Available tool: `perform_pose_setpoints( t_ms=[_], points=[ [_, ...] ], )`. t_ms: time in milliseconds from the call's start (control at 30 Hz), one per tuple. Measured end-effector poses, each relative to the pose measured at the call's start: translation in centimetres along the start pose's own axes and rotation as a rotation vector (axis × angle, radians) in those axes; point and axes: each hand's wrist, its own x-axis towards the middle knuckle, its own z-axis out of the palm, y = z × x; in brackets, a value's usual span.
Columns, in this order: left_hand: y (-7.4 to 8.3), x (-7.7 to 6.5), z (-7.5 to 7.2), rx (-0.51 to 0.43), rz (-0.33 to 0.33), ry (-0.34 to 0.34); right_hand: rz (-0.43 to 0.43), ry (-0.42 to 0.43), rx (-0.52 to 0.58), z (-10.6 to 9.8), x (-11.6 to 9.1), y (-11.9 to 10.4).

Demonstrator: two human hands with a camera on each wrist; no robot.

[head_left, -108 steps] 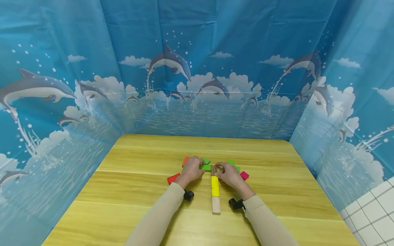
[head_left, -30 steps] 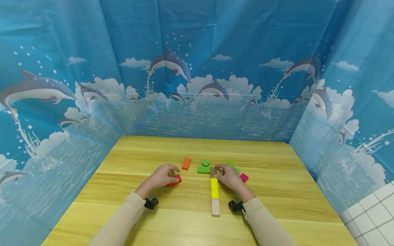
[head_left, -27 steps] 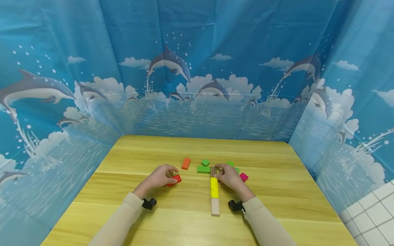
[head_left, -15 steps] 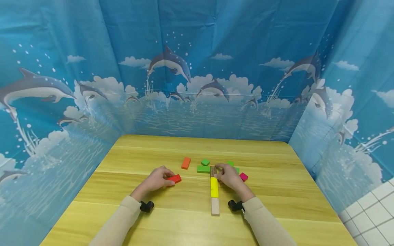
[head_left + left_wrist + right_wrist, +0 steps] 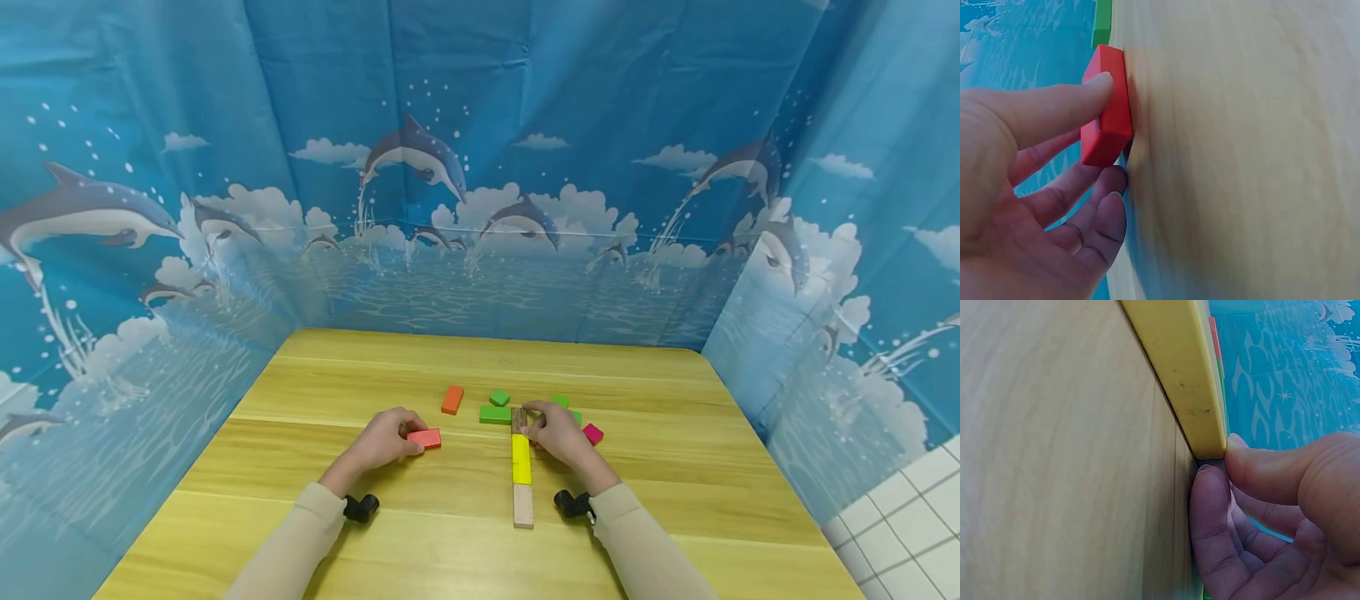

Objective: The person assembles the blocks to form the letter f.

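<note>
My left hand (image 5: 381, 440) pinches a red block (image 5: 423, 439) between thumb and fingers. In the left wrist view, the thumb lies across the near side of that red block (image 5: 1110, 103), and its lower edge is close over the tabletop. My right hand (image 5: 558, 432) is at the far end of a straight row of blocks. Its thumb and index finger hold the brown block (image 5: 519, 420), which is mostly hidden in the right wrist view. A yellow block (image 5: 521, 458) and a pale wood block (image 5: 523, 506) continue the row toward me. A green block (image 5: 495, 414) lies left of the brown one.
An orange block (image 5: 452, 399) and a small green block (image 5: 499, 397) lie farther back. Beyond my right hand are another green block (image 5: 560, 401), a partly hidden green one (image 5: 577, 417) and a magenta block (image 5: 593, 433). A dolphin-print curtain (image 5: 480, 275) surrounds the wooden table (image 5: 300, 383).
My left hand has left the green blocks beside the row, moved left and taken hold of the red block, which has turned slightly. The right hand has stayed at the brown block.
</note>
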Motion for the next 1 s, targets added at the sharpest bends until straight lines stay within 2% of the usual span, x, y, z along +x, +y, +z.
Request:
perform_pose_setpoints(
  t_ms=[100,233,467,600,733,1000],
  points=[
    [0.3,0.1,0.0,0.000,0.006,-0.002,0.001,-0.001,0.007,0.0,0.0,0.0],
    [0.5,0.3,0.1,-0.028,0.018,-0.038,0.009,-0.008,0.018,0.0,0.0,0.2],
    [1.0,0.8,0.5,-0.161,0.019,-0.145,0.011,-0.007,0.011,0.0,0.1,0.4],
    [1.4,1.4,1.0,-0.251,-0.005,-0.176,0.010,-0.006,0.011,0.1,0.2,0.6],
    [2.1,2.2,1.6,-0.326,-0.030,-0.195,0.004,-0.004,0.014,0.0,0.3,0.7],
    [3.8,3.6,2.7,-0.411,-0.028,-0.202,0.010,-0.012,0.007,-0.1,0.3,0.8]
  ],
)
